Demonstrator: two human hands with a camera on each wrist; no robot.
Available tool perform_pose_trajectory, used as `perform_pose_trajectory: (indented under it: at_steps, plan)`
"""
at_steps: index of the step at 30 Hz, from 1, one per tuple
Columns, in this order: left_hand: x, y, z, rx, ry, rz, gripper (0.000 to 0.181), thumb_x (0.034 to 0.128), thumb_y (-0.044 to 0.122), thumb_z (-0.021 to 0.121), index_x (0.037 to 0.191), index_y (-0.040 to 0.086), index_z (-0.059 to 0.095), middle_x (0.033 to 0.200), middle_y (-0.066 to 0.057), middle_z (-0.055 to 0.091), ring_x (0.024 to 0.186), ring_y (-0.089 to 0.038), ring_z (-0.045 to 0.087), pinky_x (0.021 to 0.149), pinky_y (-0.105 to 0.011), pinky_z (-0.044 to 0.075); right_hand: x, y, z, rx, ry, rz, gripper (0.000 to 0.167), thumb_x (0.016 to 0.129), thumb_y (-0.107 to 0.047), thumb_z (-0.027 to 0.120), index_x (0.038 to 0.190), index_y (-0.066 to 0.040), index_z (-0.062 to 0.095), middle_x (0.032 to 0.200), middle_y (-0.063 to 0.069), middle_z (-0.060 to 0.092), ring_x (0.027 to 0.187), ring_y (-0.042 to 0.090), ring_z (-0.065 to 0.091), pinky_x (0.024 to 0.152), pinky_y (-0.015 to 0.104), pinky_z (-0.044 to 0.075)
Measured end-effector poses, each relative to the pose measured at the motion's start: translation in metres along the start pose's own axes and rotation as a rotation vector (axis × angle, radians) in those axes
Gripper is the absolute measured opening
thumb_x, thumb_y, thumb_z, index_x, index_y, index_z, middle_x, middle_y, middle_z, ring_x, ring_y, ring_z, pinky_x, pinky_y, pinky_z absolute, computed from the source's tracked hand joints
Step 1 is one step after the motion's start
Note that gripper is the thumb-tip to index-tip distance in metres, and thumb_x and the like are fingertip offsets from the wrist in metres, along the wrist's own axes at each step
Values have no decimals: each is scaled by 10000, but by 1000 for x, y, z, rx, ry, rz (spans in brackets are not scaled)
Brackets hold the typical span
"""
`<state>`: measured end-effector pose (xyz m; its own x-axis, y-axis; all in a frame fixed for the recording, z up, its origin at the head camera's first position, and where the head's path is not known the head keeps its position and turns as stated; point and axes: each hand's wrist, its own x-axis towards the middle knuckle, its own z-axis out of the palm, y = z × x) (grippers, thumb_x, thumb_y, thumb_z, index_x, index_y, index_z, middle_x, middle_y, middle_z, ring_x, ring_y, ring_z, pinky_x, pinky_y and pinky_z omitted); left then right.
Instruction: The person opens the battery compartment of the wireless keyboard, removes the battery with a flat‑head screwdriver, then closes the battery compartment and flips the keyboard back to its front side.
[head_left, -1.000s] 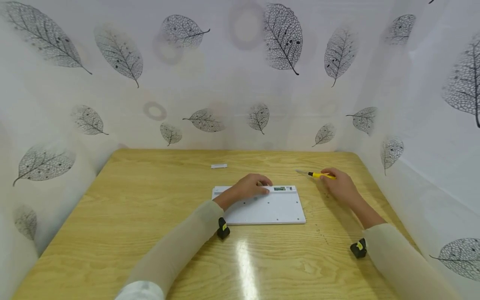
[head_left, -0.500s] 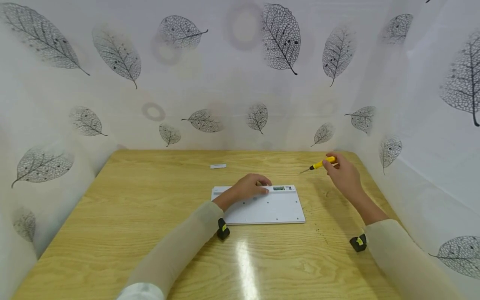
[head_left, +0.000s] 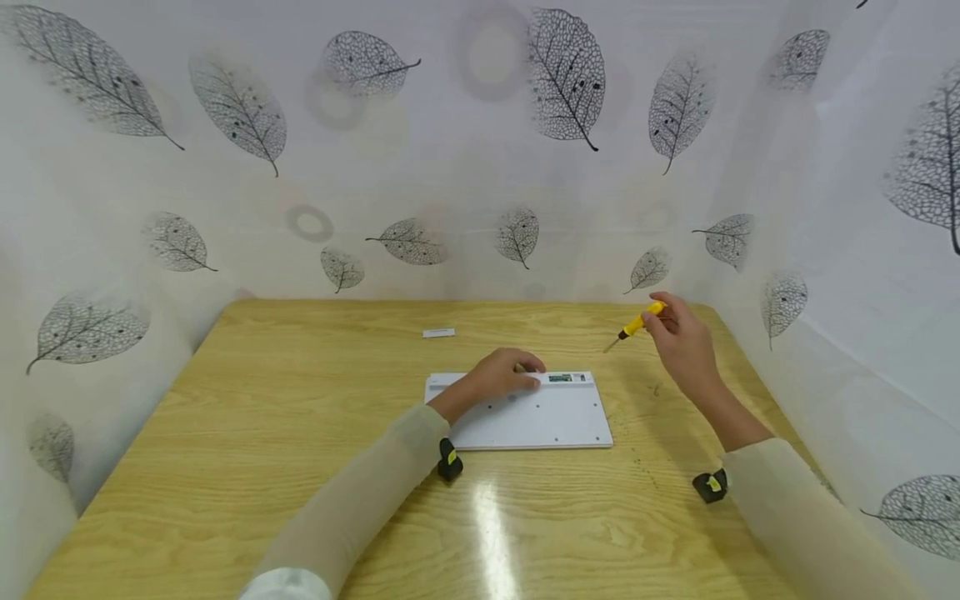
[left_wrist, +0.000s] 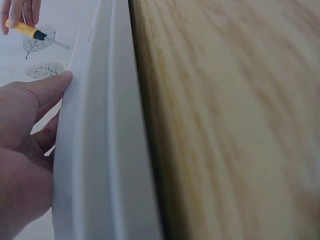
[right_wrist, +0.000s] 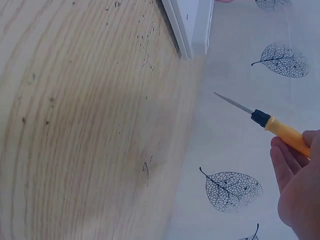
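Note:
A white keyboard [head_left: 532, 423] lies face down on the table, dotted with screw holes; a green patch shows in an opening [head_left: 560, 378] along its raised back ridge. My left hand [head_left: 501, 372] grips that ridge, thumb on the near side and fingers at the far edge. The left wrist view shows the thumb [left_wrist: 55, 86] against the white keyboard edge [left_wrist: 95, 150]. Off the keyboard's right end, my right hand [head_left: 684, 343] holds a screwdriver [head_left: 637, 322] by its yellow handle. Its metal tip points down and left, apart from the keyboard, as the right wrist view shows the screwdriver [right_wrist: 285, 135].
A small white cover-like piece [head_left: 438, 332] lies behind the keyboard on the wooden table [head_left: 300, 400]. Small dark specks [head_left: 645, 471] are scattered right of the keyboard. A leaf-patterned curtain [head_left: 450, 167] encloses the table's back and sides.
My right hand has raised the screwdriver from near the tabletop and swung its tip downward, shifting its grip up the handle. The left hand stays on the keyboard.

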<state>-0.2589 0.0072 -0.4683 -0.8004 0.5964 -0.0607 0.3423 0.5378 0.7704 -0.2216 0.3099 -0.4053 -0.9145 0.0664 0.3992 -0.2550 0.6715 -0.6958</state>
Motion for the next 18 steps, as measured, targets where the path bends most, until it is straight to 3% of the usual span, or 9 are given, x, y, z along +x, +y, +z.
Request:
perform_pose_trajectory:
  at_steps: [6, 14, 18]
  plan:
    - [0, 0, 0, -1, -1, -11, 288, 967, 251, 696, 1248, 188, 702, 1175, 35, 685, 1044, -111, 607, 921, -323, 497, -1, -9, 6, 121, 11, -16, 417, 1032, -218, 586, 1422, -78, 538, 1163, 191, 664, 917, -102, 619, 800, 90, 521]
    - [0, -2, 0, -3, 2, -22, 271, 967, 272, 696, 1232, 215, 706, 1158, 55, 683, 1014, -102, 598, 903, -316, 493, -5, -24, 15, 125, -6, -40, 406, 1024, -208, 601, 1399, -55, 564, 1115, 187, 667, 859, -130, 623, 778, 81, 518]
    - [1, -3, 1, -4, -1, -16, 271, 964, 276, 699, 1228, 215, 707, 1147, 57, 683, 1003, -100, 599, 893, -309, 493, -7, -22, 23, 128, -20, -58, 410, 1015, -221, 619, 1387, -54, 573, 1086, 183, 686, 846, -75, 665, 766, 99, 532]
